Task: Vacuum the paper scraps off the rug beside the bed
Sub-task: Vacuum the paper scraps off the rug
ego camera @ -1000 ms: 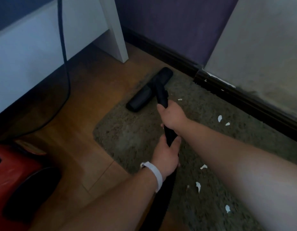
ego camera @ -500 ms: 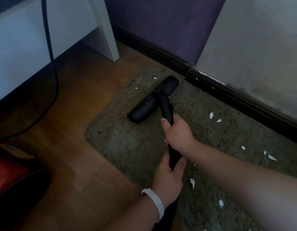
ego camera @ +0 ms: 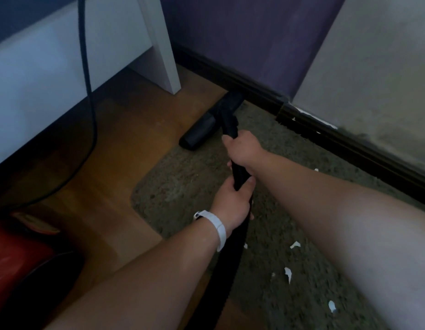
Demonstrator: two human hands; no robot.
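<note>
Seen from above, looking down at a bedroom floor. At 8 o'clock, in the lower left corner, a red vacuum body (ego camera: 18, 253) on the wood floor (ego camera: 106, 186). Above it, from 9 to 11 o'clock, a white bed frame (ego camera: 39, 67) with a black cord (ego camera: 86, 67) hanging down across its side and curving away along the floor. At 12 o'clock, the frame's white leg (ego camera: 162, 55) standing on the wood.

At the centre, a grey-brown rug (ego camera: 182, 186) spreading toward 3 and 5 o'clock, its rounded corner lying on the wood. At 12 o'clock from the rug's corner, a black vacuum head (ego camera: 206, 127) at the rug's far edge, its far end close to the dark skirting board (ego camera: 254, 89), partly on rug and partly on wood.

Running from the head back toward 6 o'clock, a black vacuum tube (ego camera: 230, 125). Right hand (ego camera: 244, 148) wrapped tight around the tube just behind the head, arm stretched out from 4 o'clock. Left hand (ego camera: 232, 206) closed around the same tube lower down, thumb on top, a white wristband (ego camera: 217, 228) at the wrist.

At 5 o'clock, white paper scraps (ego camera: 287, 272) scattered on the rug to the right of the tube, one near the lower edge, one small one at 3 o'clock beside the right forearm. At 1 to 3 o'clock, a purple wall (ego camera: 254, 32) meeting a pale wall (ego camera: 373, 67) above the skirting.
</note>
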